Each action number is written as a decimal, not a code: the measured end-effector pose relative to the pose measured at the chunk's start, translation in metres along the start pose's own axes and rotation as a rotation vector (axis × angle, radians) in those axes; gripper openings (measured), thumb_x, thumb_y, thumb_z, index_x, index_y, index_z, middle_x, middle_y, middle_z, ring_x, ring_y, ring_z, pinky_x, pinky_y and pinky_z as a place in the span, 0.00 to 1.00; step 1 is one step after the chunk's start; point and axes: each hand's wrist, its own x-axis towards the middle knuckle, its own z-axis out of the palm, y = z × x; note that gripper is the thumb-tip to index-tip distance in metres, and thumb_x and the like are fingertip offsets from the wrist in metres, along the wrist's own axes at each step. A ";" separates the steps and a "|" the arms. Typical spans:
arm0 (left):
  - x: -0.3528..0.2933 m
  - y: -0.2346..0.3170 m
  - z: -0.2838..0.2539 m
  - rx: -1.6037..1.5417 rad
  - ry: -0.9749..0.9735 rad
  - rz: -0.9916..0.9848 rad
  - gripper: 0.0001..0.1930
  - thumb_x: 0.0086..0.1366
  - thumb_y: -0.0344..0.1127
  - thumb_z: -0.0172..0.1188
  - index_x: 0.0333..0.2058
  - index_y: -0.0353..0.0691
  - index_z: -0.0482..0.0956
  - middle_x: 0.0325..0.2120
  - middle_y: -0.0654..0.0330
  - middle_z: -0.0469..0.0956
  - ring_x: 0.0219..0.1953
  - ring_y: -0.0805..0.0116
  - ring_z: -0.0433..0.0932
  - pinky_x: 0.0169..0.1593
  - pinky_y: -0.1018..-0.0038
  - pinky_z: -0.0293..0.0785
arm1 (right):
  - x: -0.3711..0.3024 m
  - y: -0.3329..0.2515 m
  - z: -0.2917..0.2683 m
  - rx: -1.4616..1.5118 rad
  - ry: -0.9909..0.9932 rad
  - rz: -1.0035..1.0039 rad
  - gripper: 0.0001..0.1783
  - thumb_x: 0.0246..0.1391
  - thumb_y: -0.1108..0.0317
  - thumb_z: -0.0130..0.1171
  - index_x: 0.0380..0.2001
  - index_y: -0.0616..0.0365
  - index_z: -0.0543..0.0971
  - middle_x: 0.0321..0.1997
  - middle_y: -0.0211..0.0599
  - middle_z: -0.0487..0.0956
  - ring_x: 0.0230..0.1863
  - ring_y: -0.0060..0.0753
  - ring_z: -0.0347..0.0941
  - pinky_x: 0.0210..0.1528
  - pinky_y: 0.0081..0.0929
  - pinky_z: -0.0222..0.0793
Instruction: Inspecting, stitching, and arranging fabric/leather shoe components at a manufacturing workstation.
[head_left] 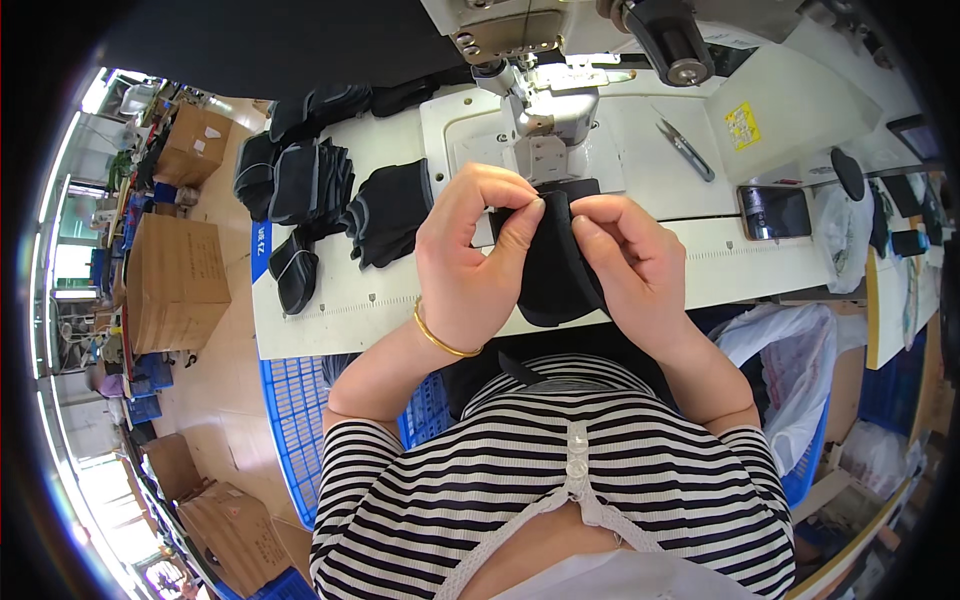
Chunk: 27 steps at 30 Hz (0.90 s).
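In the head view, the person's left hand and right hand are close together. The fingers of both hands are narrow, pinching a black cloth piece between thumb and forefinger, near its upper edge. This cloth is over the front part of the white worktop, just before the sewing machine. To the left lie stacks of black pieces; to the right lie small snips and a phone.
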 end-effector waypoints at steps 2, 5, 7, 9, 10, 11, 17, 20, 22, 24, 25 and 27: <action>0.001 0.000 0.003 0.040 0.035 0.088 0.05 0.59 0.20 0.62 0.30 0.34 0.74 0.30 0.59 0.77 0.32 0.69 0.75 0.40 0.77 0.71 | 0.001 -0.006 0.002 -0.005 0.014 -0.042 0.08 0.61 0.74 0.58 0.42 0.65 0.76 0.29 0.31 0.82 0.30 0.12 0.76 0.32 0.13 0.71; 0.001 0.002 0.003 0.031 0.039 0.081 0.06 0.58 0.22 0.64 0.32 0.35 0.76 0.30 0.59 0.77 0.33 0.69 0.75 0.41 0.76 0.72 | 0.004 -0.007 0.003 -0.134 0.036 -0.092 0.06 0.60 0.74 0.58 0.40 0.65 0.77 0.28 0.33 0.82 0.29 0.13 0.76 0.30 0.14 0.71; 0.005 0.006 0.002 0.034 0.040 0.027 0.06 0.58 0.23 0.64 0.33 0.35 0.77 0.30 0.60 0.78 0.33 0.69 0.76 0.42 0.76 0.72 | 0.004 -0.005 0.002 -0.148 0.053 -0.107 0.06 0.60 0.74 0.58 0.39 0.65 0.77 0.27 0.33 0.82 0.28 0.14 0.76 0.30 0.14 0.71; 0.011 0.009 -0.003 0.037 0.042 -0.028 0.06 0.57 0.24 0.65 0.34 0.36 0.79 0.30 0.60 0.79 0.33 0.69 0.76 0.42 0.76 0.72 | 0.005 -0.005 0.001 -0.163 0.071 -0.122 0.06 0.60 0.74 0.59 0.39 0.65 0.77 0.26 0.34 0.81 0.27 0.15 0.76 0.29 0.14 0.70; 0.015 0.009 -0.009 0.038 -0.073 -0.088 0.07 0.57 0.25 0.66 0.35 0.36 0.80 0.30 0.61 0.80 0.33 0.70 0.76 0.43 0.76 0.72 | 0.005 -0.004 0.001 -0.169 0.069 -0.124 0.06 0.59 0.74 0.59 0.38 0.64 0.77 0.26 0.34 0.81 0.26 0.15 0.76 0.29 0.14 0.70; 0.018 0.009 -0.014 0.039 -0.188 -0.149 0.07 0.57 0.27 0.67 0.36 0.36 0.82 0.30 0.62 0.80 0.34 0.71 0.77 0.44 0.76 0.72 | 0.004 -0.004 0.000 -0.176 0.067 -0.124 0.06 0.59 0.75 0.59 0.38 0.64 0.77 0.26 0.35 0.81 0.26 0.16 0.76 0.28 0.14 0.70; 0.023 0.007 -0.015 -0.135 -0.237 -0.267 0.06 0.58 0.28 0.67 0.34 0.34 0.82 0.29 0.65 0.81 0.34 0.79 0.77 0.43 0.80 0.72 | 0.006 0.001 0.001 -0.132 0.091 -0.152 0.05 0.59 0.74 0.59 0.37 0.64 0.77 0.25 0.34 0.81 0.25 0.16 0.75 0.27 0.15 0.69; 0.023 0.002 -0.015 -0.144 -0.235 -0.237 0.06 0.58 0.28 0.67 0.34 0.34 0.83 0.28 0.65 0.81 0.34 0.80 0.76 0.42 0.81 0.72 | 0.007 0.000 0.000 -0.136 0.081 -0.123 0.05 0.59 0.74 0.59 0.37 0.64 0.77 0.24 0.33 0.80 0.24 0.15 0.75 0.26 0.14 0.68; 0.023 0.005 -0.014 -0.137 -0.227 -0.252 0.05 0.59 0.28 0.67 0.34 0.34 0.83 0.28 0.65 0.81 0.34 0.80 0.76 0.41 0.81 0.72 | 0.008 -0.002 0.000 -0.137 0.086 -0.119 0.05 0.59 0.74 0.59 0.37 0.64 0.77 0.24 0.33 0.80 0.24 0.15 0.75 0.26 0.14 0.68; 0.024 0.006 -0.013 -0.131 -0.221 -0.263 0.05 0.59 0.27 0.67 0.34 0.34 0.83 0.28 0.65 0.81 0.34 0.80 0.76 0.41 0.82 0.72 | 0.010 -0.002 0.001 -0.139 0.092 -0.119 0.05 0.59 0.73 0.60 0.37 0.64 0.77 0.23 0.33 0.80 0.24 0.14 0.75 0.26 0.14 0.68; 0.023 0.004 -0.012 -0.122 -0.206 -0.244 0.05 0.58 0.27 0.67 0.34 0.34 0.83 0.28 0.65 0.81 0.34 0.80 0.76 0.41 0.82 0.72 | 0.010 0.000 0.001 -0.141 0.100 -0.124 0.05 0.59 0.73 0.59 0.37 0.64 0.78 0.23 0.33 0.80 0.24 0.14 0.74 0.26 0.14 0.68; 0.022 0.002 -0.011 -0.112 -0.192 -0.221 0.05 0.58 0.26 0.67 0.34 0.34 0.83 0.27 0.65 0.81 0.33 0.80 0.76 0.41 0.82 0.72 | 0.010 -0.001 0.001 -0.144 0.110 -0.133 0.06 0.59 0.73 0.59 0.37 0.64 0.78 0.23 0.33 0.80 0.23 0.13 0.74 0.25 0.14 0.67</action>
